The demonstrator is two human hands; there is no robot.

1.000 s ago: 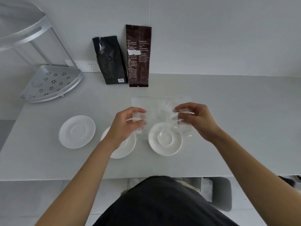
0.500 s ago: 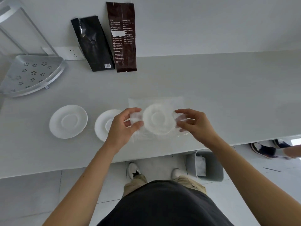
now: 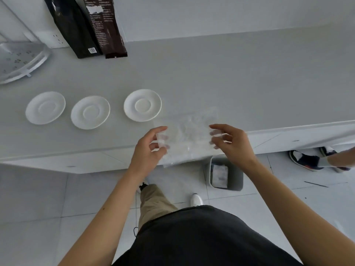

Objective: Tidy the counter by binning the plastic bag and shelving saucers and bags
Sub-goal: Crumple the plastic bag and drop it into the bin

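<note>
A clear plastic bag (image 3: pixel 189 135) is stretched between my left hand (image 3: pixel 151 148) and my right hand (image 3: pixel 230 143), held over the counter's front edge. Each hand pinches one side of it. Three white saucers lie in a row on the grey counter (image 3: pixel 230 77): left saucer (image 3: pixel 45 107), middle saucer (image 3: pixel 90 112), right saucer (image 3: pixel 142 105). A black bag (image 3: pixel 73 27) and a dark brown bag (image 3: pixel 106 25) lean against the back wall. A grey bin (image 3: pixel 224 174) stands on the floor just below my right hand.
A perforated metal corner shelf (image 3: pixel 21 62) sits at the far left of the counter, with a wall socket (image 3: pixel 55 40) beside it. Another person's shoes (image 3: pixel 307 159) are on the floor at the right. My own feet stand on white tiles.
I have stepped back and turned right. Both hands carried the plastic bag off the right saucer toward the counter's front edge, above the bin. All three saucers now lie uncovered.
</note>
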